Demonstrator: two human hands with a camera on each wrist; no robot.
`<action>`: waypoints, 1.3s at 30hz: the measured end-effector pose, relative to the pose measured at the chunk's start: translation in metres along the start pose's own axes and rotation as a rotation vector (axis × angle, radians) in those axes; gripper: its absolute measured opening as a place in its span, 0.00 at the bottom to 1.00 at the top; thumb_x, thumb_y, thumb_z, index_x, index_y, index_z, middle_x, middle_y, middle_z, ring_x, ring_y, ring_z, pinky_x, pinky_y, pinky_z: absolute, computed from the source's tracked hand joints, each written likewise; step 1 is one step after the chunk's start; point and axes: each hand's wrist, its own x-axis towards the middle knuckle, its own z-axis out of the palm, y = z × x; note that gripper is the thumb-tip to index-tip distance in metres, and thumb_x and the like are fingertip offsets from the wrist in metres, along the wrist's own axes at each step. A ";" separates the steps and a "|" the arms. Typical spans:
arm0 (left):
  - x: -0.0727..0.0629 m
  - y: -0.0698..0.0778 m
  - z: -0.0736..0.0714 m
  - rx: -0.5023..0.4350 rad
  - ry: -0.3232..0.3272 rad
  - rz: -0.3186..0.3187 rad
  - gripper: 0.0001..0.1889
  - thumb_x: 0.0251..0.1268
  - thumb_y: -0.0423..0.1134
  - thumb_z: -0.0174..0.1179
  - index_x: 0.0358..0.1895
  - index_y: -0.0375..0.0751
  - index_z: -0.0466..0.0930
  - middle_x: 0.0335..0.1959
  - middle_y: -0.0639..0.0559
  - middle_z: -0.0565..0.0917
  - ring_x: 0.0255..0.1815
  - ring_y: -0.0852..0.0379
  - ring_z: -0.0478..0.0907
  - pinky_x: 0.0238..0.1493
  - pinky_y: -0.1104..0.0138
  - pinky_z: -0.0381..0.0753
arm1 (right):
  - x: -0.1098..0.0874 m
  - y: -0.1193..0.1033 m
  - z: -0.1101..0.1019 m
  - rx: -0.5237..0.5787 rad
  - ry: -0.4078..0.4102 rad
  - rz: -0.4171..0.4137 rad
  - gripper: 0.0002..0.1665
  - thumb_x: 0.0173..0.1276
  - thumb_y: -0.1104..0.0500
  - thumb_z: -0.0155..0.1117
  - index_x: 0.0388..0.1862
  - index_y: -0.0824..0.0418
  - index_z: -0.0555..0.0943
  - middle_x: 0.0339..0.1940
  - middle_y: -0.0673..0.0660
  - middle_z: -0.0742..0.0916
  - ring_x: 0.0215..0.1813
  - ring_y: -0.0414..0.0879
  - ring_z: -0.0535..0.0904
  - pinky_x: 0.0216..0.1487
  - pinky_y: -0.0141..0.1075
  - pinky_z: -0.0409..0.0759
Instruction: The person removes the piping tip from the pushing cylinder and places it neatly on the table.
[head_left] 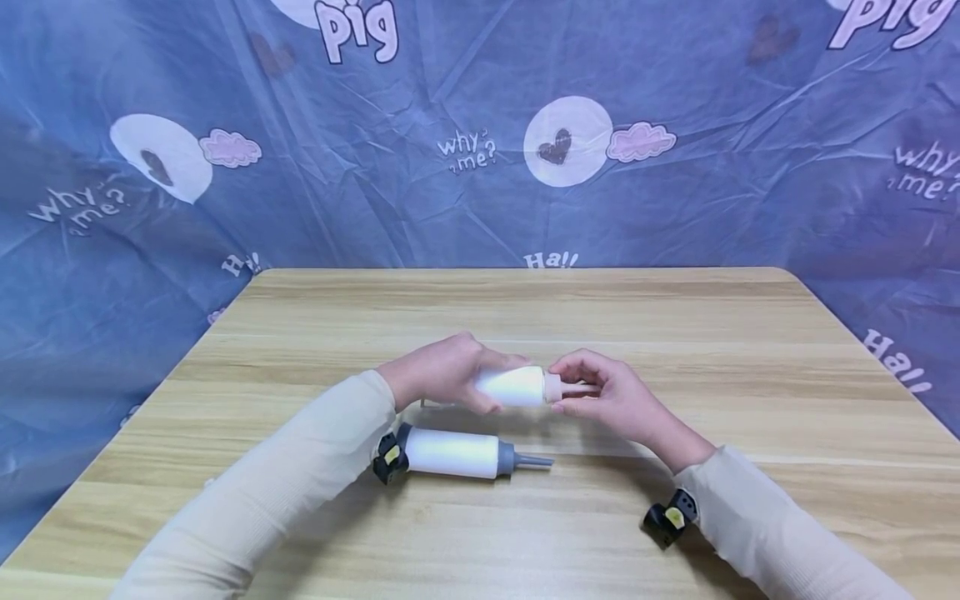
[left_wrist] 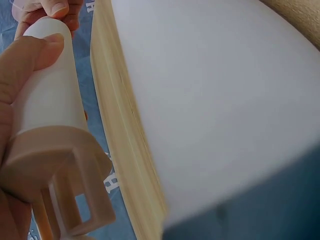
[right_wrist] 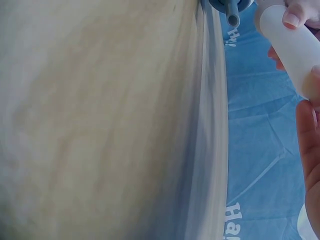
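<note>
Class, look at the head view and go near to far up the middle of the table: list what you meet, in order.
Grey-capped white bottle lying on the table → white bottle with beige cap held by left hand and right hand → blue printed backdrop.

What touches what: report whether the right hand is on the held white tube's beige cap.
Touching. The head view shows the right hand with fingers curled round the beige cap of the white tube.
</note>
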 end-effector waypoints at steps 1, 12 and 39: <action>0.000 0.000 0.000 0.000 0.002 0.002 0.32 0.49 0.43 0.68 0.62 0.46 0.72 0.43 0.50 0.85 0.25 0.65 0.75 0.32 0.75 0.75 | 0.000 0.000 0.000 -0.001 0.000 -0.003 0.20 0.51 0.69 0.70 0.44 0.68 0.77 0.40 0.63 0.84 0.42 0.36 0.80 0.44 0.30 0.79; -0.001 -0.001 0.001 0.010 0.021 0.008 0.32 0.49 0.43 0.68 0.62 0.44 0.72 0.47 0.49 0.84 0.29 0.64 0.78 0.34 0.76 0.76 | 0.000 0.000 -0.002 0.070 -0.039 0.046 0.21 0.59 0.64 0.65 0.50 0.70 0.73 0.40 0.63 0.83 0.41 0.40 0.80 0.44 0.33 0.80; -0.004 -0.004 0.010 -0.061 0.017 -0.047 0.34 0.49 0.42 0.69 0.64 0.48 0.70 0.57 0.51 0.78 0.32 0.63 0.79 0.35 0.75 0.76 | 0.000 0.003 0.000 0.167 -0.092 0.118 0.20 0.63 0.64 0.62 0.49 0.75 0.71 0.38 0.66 0.83 0.36 0.45 0.83 0.40 0.37 0.82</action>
